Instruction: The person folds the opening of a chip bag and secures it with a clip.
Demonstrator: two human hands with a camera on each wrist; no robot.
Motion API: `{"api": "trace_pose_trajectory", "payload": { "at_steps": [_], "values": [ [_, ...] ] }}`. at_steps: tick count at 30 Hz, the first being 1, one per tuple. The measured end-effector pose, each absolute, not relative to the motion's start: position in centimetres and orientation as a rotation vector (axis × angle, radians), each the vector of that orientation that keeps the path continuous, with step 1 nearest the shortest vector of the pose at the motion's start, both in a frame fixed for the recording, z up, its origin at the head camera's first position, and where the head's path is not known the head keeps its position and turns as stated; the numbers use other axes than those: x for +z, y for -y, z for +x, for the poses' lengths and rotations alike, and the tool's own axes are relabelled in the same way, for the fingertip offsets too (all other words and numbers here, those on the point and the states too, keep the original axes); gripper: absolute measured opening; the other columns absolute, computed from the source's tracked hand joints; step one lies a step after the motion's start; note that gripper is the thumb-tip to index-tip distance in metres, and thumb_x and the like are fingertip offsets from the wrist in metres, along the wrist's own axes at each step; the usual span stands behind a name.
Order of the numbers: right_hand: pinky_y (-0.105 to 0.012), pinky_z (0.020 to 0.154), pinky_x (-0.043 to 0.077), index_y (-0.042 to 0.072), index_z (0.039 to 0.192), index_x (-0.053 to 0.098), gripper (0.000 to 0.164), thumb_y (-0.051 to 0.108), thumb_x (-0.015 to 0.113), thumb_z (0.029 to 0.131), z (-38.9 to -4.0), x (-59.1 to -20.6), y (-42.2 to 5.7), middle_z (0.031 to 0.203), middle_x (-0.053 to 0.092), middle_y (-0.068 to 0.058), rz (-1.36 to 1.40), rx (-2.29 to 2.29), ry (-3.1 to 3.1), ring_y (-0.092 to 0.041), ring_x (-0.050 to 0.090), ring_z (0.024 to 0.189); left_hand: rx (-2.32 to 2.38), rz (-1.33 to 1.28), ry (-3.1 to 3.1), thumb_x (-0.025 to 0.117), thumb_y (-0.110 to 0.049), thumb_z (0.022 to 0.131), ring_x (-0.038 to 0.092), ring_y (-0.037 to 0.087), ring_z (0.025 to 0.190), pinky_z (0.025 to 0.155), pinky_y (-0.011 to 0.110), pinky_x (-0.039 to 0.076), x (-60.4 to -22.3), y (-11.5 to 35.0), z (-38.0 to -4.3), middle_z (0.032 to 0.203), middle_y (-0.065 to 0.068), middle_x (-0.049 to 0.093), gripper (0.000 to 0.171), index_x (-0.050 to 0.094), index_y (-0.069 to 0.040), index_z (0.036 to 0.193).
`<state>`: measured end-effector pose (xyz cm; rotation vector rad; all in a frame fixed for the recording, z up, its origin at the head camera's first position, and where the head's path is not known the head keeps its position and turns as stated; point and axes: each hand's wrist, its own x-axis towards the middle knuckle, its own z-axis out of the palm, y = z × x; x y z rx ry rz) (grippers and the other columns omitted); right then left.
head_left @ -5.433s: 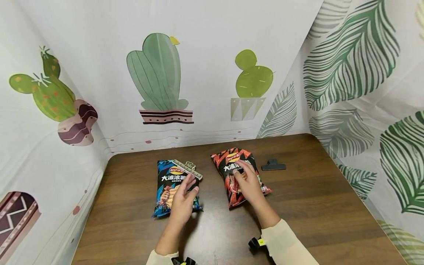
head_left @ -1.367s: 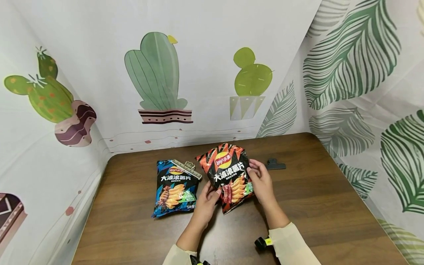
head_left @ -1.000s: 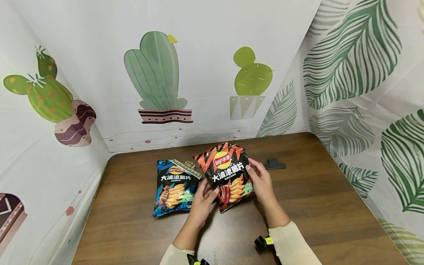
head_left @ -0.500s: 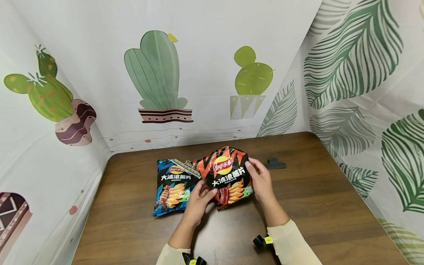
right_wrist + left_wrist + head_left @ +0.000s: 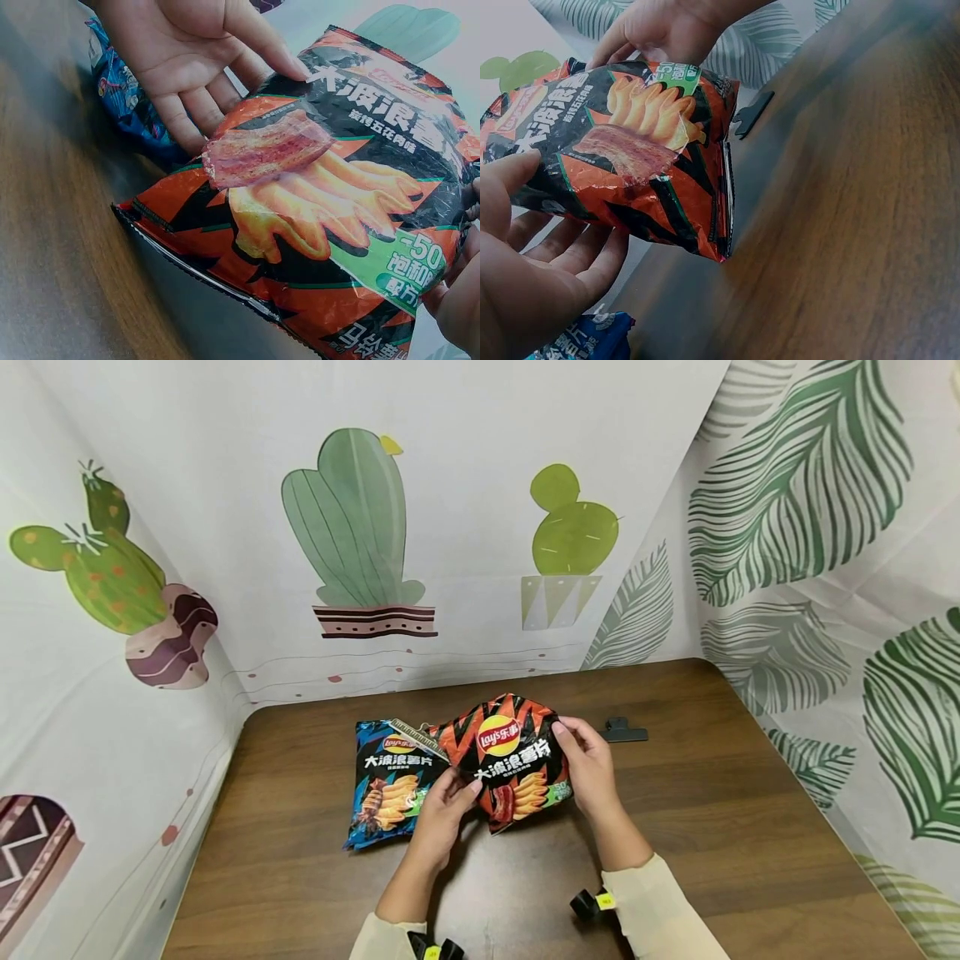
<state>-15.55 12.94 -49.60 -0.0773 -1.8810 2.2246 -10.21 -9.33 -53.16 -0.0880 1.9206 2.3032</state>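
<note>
A red and black bag of chips (image 5: 521, 768) is held up between both hands, its front facing up. My left hand (image 5: 438, 822) grips its left side, thumb on the front and fingers beneath, as the left wrist view shows the left hand (image 5: 536, 277) too. On the other side, my right hand (image 5: 592, 768) holds the right edge with the thumb over the front. A blue bag of chips (image 5: 375, 814) lies on the table to the left, partly covered by the red bag and left hand. Across its top right corner sits a gold-coloured clip (image 5: 414, 737), its right end overlapped by the red bag.
Behind the right hand, a black clip (image 5: 628, 734) lies on the brown wooden table (image 5: 720, 827). A white cloth printed with cacti and leaves (image 5: 480, 527) hangs along the table's back and sides. Each wrist carries a small black camera (image 5: 587, 906).
Both hands, open over the bags at first, have taken hold of the red bag and lifted it. Over the last second it has shifted slightly left, its upper left corner now over the gold-coloured clip.
</note>
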Motion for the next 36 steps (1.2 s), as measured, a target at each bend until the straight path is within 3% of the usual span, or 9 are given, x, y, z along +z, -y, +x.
{"api": "trace_pose_trajectory", "payload": {
  "at_steps": [6,9,17,21,25,32,36],
  "values": [
    [-0.019,0.069,0.054,-0.012,0.108,0.066,0.023,0.008,0.066,0.098,-15.5,-49.3,-12.6,0.087,0.070,0.008,-0.030,2.241,1.847,-0.005,0.062,0.078,2.288,-0.111,-1.998,0.065,-0.025,0.100,0.051,0.035,0.137,0.110,0.041,0.047,-52.7,9.7,-10.1,0.148,0.025,0.050,0.062,0.040,-0.002,0.151],
    [-0.019,0.068,0.054,-0.014,0.108,0.065,0.025,0.009,0.065,0.098,-15.5,-49.3,-12.5,0.087,0.070,0.007,-0.014,2.244,1.847,-0.006,0.062,0.077,2.304,-0.148,-2.005,0.066,-0.028,0.099,0.042,0.040,0.144,0.116,0.049,0.040,-52.3,9.9,-10.1,0.155,0.024,0.042,0.070,0.032,-0.005,0.156],
    [-0.019,0.070,0.055,-0.014,0.110,0.064,0.026,0.009,0.064,0.099,-15.5,-49.3,-12.5,0.092,0.072,0.008,0.019,2.235,1.863,-0.006,0.063,0.080,2.388,-0.142,-2.054,0.064,-0.024,0.101,0.040,0.033,0.146,0.118,0.052,0.036,-51.1,10.5,-10.4,0.160,0.015,0.037,0.070,0.027,-0.015,0.160],
    [-0.019,0.069,0.054,-0.015,0.109,0.064,0.025,0.008,0.064,0.099,-15.4,-49.2,-12.5,0.089,0.072,0.008,0.057,2.241,1.855,-0.005,0.063,0.078,2.403,-0.124,-2.177,0.063,-0.021,0.101,0.040,0.029,0.147,0.116,0.039,0.040,-50.1,11.0,-10.7,0.159,0.008,0.040,0.069,0.027,-0.016,0.160],
    [-0.019,0.067,0.054,-0.015,0.108,0.064,0.025,0.008,0.063,0.099,-15.3,-49.0,-12.5,0.085,0.071,0.008,0.089,2.246,1.858,-0.005,0.063,0.075,2.383,-0.109,-2.391,0.065,-0.023,0.100,0.045,0.024,0.143,0.110,0.026,0.044,-48.8,11.6,-11.0,0.155,0.004,0.045,0.063,0.036,-0.020,0.156],
    [-0.019,0.066,0.053,-0.015,0.108,0.064,0.025,0.009,0.062,0.100,-15.1,-48.6,-12.3,0.082,0.071,0.009,0.122,2.240,1.910,-0.004,0.062,0.073,2.243,-0.043,-2.811,0.068,-0.030,0.098,0.052,0.019,0.129,0.110,0.052,0.041,-46.4,11.9,-11.0,0.144,-0.006,0.054,0.051,0.051,-0.033,0.146],
    [-0.020,0.066,0.053,-0.013,0.108,0.065,0.024,0.009,0.062,0.100,-15.0,-48.4,-12.2,0.082,0.070,0.008,0.152,2.226,1.942,-0.005,0.063,0.073,2.179,0.076,-2.911,0.067,-0.026,0.099,0.051,0.016,0.131,0.110,0.052,0.038,-45.2,11.9,-11.1,0.136,-0.005,0.063,0.045,0.056,-0.030,0.142]
  ]
}}
